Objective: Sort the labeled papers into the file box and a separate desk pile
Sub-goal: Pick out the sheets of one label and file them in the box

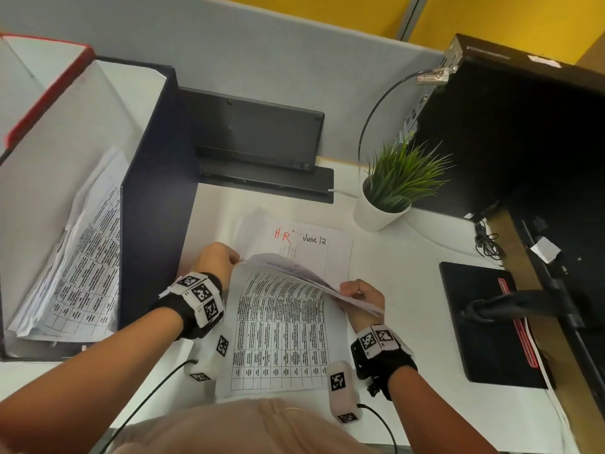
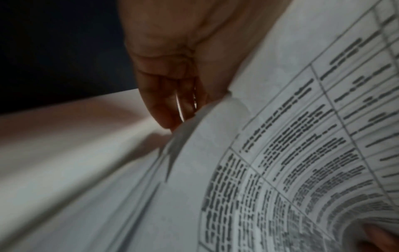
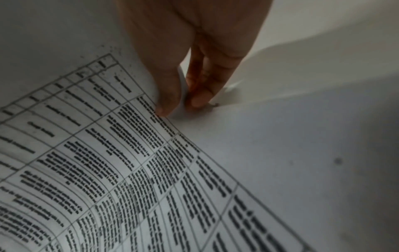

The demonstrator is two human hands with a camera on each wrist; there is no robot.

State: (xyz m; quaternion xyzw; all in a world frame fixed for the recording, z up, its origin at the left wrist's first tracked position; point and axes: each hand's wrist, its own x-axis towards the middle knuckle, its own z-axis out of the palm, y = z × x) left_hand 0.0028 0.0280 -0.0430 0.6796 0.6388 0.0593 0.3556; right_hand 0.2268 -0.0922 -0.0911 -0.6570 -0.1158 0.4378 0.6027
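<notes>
A sheaf of printed table sheets (image 1: 281, 335) lies on the white desk in front of me, its upper sheets (image 1: 294, 273) lifted and bent over. My left hand (image 1: 229, 257) grips their top left corner. In the left wrist view the left hand (image 2: 172, 122) curls behind the curved sheets (image 2: 302, 153). My right hand (image 1: 347, 288) pinches the right edge; the right wrist view shows the right hand (image 3: 180, 107) with thumb and fingers on either side of a sheet (image 3: 129, 170). Beneath, a page marked "H.R June 12" (image 1: 304, 239) lies flat. The dark file box (image 1: 154, 191) at left holds more sheets (image 1: 82, 257).
A potted plant (image 1: 379, 214) stands behind the papers to the right. An upturned black keyboard (image 1: 255, 132) leans on the partition. A black computer tower (image 1: 510, 132) fills the right, with a black pad (image 1: 484, 322) below it. A red folder (image 1: 49, 90) stands far left.
</notes>
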